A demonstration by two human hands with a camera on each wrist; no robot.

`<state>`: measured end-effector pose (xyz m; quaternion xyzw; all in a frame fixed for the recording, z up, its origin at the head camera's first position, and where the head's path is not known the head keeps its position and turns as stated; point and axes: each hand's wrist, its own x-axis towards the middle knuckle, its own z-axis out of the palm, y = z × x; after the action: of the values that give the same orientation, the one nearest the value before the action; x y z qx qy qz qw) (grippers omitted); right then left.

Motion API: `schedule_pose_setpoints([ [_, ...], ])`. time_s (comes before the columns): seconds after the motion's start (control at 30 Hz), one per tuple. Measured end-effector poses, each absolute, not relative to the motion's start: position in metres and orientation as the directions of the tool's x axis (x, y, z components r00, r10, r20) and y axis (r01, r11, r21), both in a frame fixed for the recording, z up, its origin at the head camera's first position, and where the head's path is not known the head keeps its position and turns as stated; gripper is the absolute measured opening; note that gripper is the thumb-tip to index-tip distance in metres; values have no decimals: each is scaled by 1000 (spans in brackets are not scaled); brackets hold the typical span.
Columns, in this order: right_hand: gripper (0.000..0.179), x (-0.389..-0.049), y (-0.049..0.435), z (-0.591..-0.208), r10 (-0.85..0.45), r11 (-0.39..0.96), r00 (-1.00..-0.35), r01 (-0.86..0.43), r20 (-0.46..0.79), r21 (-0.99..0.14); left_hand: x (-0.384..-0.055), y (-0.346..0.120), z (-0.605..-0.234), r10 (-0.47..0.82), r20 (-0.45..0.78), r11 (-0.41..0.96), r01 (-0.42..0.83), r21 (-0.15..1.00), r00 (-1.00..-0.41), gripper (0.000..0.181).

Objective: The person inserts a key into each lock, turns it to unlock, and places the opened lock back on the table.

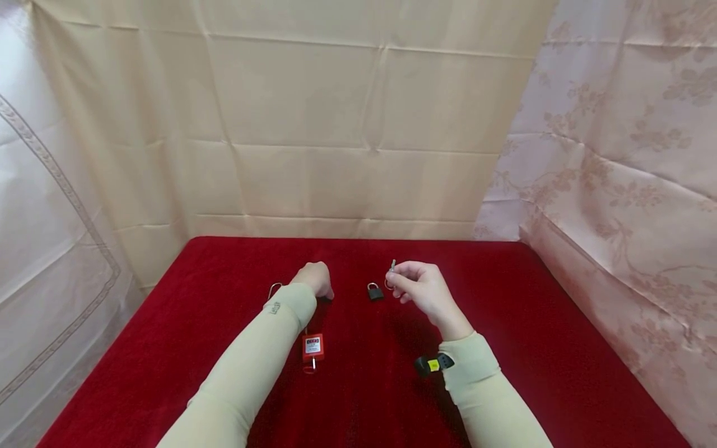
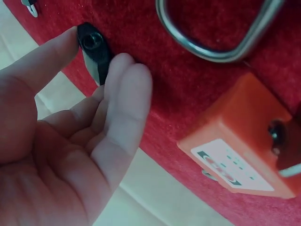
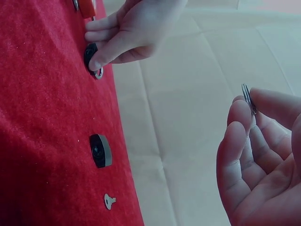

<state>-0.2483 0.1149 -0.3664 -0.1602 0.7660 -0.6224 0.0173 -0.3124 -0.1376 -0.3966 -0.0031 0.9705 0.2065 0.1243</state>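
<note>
My left hand (image 1: 315,278) is over the cloth at centre-left. Its thumb and fingers pinch a small black padlock (image 2: 96,52), whose keyhole faces the left wrist camera. In the right wrist view this black padlock (image 3: 89,55) shows its metal shackle beside the thumb. Raised at the right, my right hand (image 1: 426,289) pinches a thin metal ring (image 3: 248,99) between thumb and fingertips, seen edge-on in the right wrist view. Between the hands another black padlock (image 1: 375,292) with a metal shackle lies on the cloth. A small silver key (image 3: 109,201) lies near it.
A red padlock (image 1: 312,347) with a white label lies by my left forearm, a key and ring at its lower end. A metal shackle (image 1: 273,290) shows left of the left wrist. Red cloth (image 1: 358,398) covers the table; a beige curtain (image 1: 336,124) hangs behind.
</note>
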Motion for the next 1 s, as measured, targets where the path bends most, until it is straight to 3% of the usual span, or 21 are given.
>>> schedule_pose_setpoints([
  [1.0, 23, -266, 116, -387, -264, 145, -947, -228, 184, -963, -320, -137, -395, 74, -269, 922, -36, 384, -960, 18],
])
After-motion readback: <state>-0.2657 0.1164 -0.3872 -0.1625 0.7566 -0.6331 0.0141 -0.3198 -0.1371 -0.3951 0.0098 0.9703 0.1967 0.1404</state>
